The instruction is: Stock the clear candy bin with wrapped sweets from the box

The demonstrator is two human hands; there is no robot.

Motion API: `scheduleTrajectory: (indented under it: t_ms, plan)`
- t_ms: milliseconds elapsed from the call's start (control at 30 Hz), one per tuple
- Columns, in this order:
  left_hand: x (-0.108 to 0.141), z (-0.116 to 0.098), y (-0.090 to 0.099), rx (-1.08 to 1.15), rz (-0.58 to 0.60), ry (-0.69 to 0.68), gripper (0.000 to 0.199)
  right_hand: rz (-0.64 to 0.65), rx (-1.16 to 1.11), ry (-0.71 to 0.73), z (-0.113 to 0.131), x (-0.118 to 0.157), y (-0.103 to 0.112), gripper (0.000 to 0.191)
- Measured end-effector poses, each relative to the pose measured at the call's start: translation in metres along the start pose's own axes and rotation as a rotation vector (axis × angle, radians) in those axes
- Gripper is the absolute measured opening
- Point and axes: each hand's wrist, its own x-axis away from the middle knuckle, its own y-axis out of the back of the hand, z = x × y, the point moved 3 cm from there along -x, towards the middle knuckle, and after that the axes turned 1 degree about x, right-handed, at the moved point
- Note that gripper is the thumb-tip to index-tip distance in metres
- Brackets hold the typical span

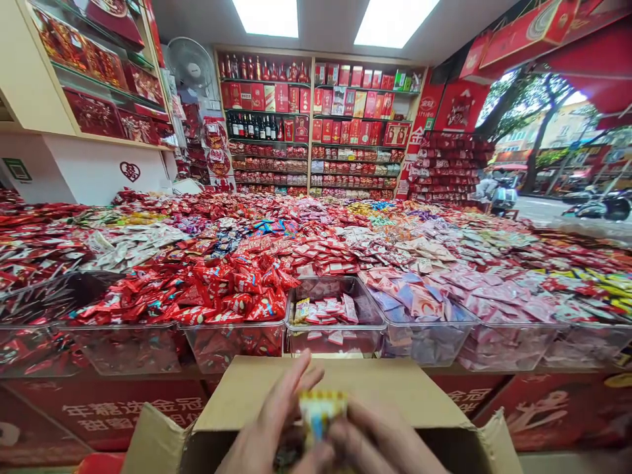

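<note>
A small packet (318, 415), yellow along its top edge with white and blue below, is between the two hands, above the opening of a cardboard box (395, 388); it is blurred, so its print cannot be read. The right hand (382, 434) has its fingers curled in and closed on the packet's lower right side. The left hand (269, 424) is open at the packet's left, its fingers extended upward and partly spread, and its thumb low by the packet; the blur hides whether it touches. The box stands open, its far flap leaning up towards the counter front and its side flaps spread outward; what lies inside is mostly hidden by the hands. Just beyond the far flap is a clear plastic bin (368, 309) with a low layer of pink-and-white packets (328, 309) and a yellowish one at its left. Heaped red packets (241, 293) fill the bins to its left, and pink and lilac packets (415, 296) fill those to its right. Behind them, mixed wrapped pieces spread across the display. Farther back, wall shelves (312, 115) hold bottles, red boxes and rows of bags, with a fan (191, 62) at their left. At the far right, trees (536, 131) and scooters (605, 205) show on the street.
</note>
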Motion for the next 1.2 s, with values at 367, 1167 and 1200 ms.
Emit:
scheduleTrajectory:
  t_ms: [367, 1167, 1200]
  plan:
    - [-0.136, -0.01, 0.019, 0.602, -0.295, 0.34, 0.025, -0.49, -0.674, -0.135, -0.023, -0.078, 0.078, 0.058]
    - [-0.17, 0.045, 0.007, 0.657, -0.197, 0.452, 0.013, -0.689, -0.897, -0.043, -0.072, -0.12, 0.09, 0.045]
    - [-0.17, 0.045, 0.007, 0.659, -0.195, 0.453, 0.013, -0.691, -0.875, -0.046, -0.072, -0.12, 0.09, 0.043]
